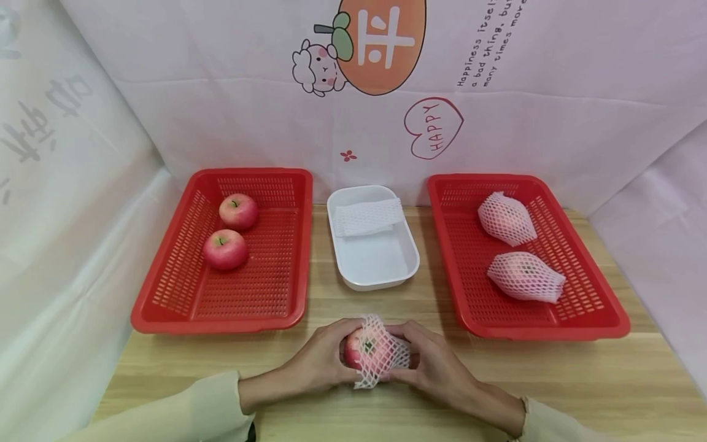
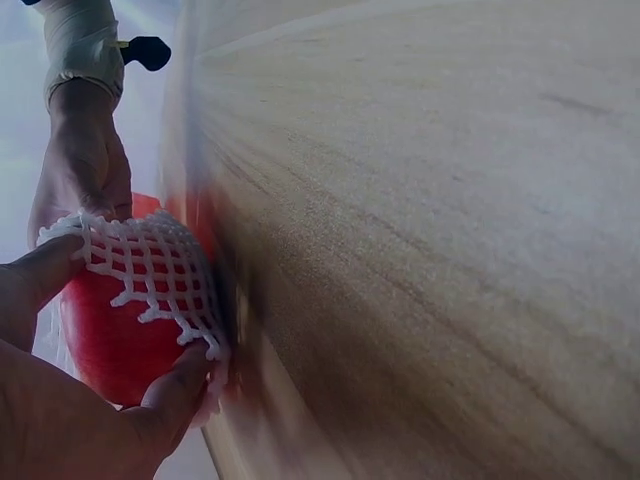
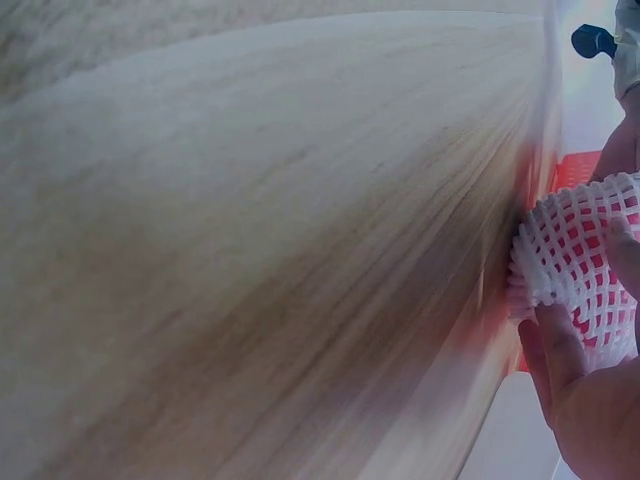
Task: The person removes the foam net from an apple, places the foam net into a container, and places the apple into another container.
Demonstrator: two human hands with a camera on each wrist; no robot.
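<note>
Both hands are around one red apple (image 1: 352, 351) at the near middle of the table. A white foam net sleeve (image 1: 381, 353) covers the apple's right part, and its left side is bare. My left hand (image 1: 320, 359) grips the apple's bare side with thumb and fingers, fingertips at the net's edge. On the other side, my right hand (image 1: 436, 365) holds the netted part, with the sleeve's tail between thumb and fingers. In the left wrist view the open edge of the net (image 2: 150, 265) lies across the apple's skin. The right wrist view shows the mesh (image 3: 575, 250) under the right fingers.
A red basket (image 1: 302, 270) on the left holds two bare apples (image 1: 226, 249). In the right red basket (image 1: 455, 276) lie two netted apples (image 1: 526, 276). Between them a white tray (image 1: 370, 261) contains a flat foam net (image 1: 369, 217). A printed cloth (image 1: 248, 110) hangs behind.
</note>
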